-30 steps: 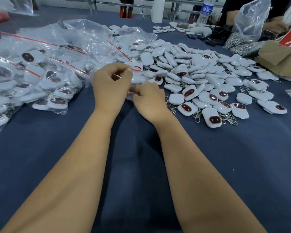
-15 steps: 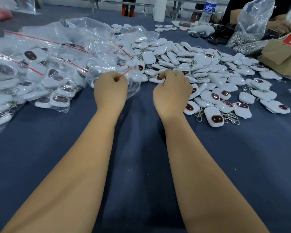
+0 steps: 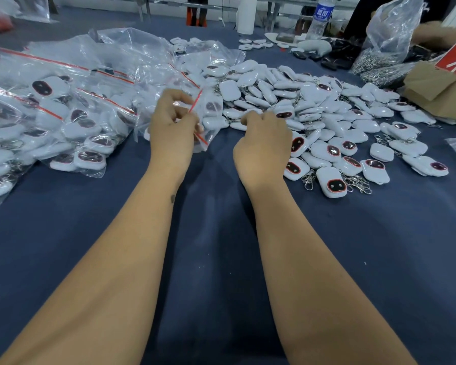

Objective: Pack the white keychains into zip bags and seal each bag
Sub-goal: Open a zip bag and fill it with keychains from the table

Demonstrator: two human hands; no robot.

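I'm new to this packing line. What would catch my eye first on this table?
A big heap of loose white keychains covers the right side. Filled zip bags pile up on the left. In the middle, the left hand holds a red-striped bag; the right hand reaches into the heap.

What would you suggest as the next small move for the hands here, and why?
Probably the right hand should lift one white keychain from the loose pile and carry it to the zip bag. The left hand pinches that bag by its red zip strip, while the right hand's curled fingers rest at the pile's near edge; whether they already grip a keychain is hidden.
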